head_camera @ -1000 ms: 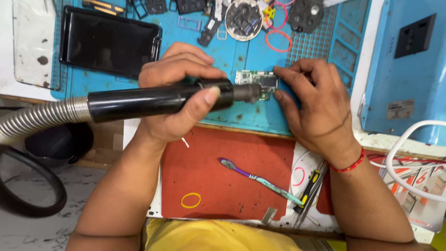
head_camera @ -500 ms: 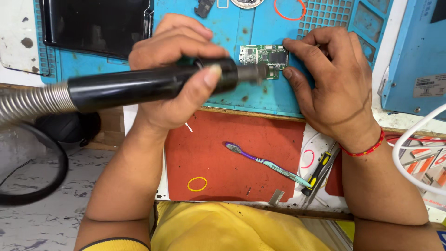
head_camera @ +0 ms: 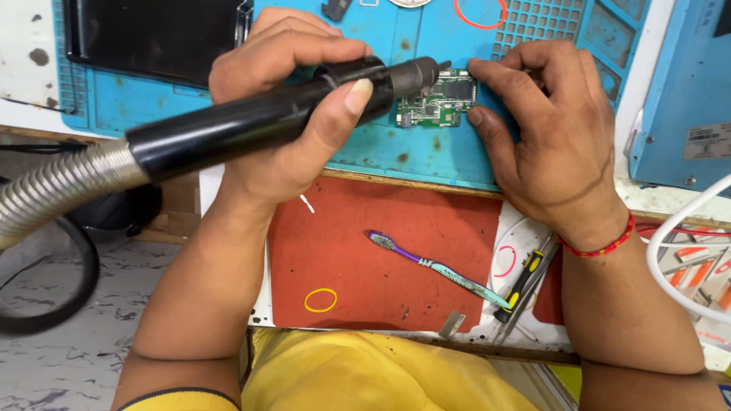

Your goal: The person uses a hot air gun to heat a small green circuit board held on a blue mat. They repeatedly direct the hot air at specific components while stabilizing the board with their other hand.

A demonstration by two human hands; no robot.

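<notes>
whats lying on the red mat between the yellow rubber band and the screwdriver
In the head view, a purple toothbrush lies slantwise on the red mat between the yellow rubber band and the screwdriver.
</notes>
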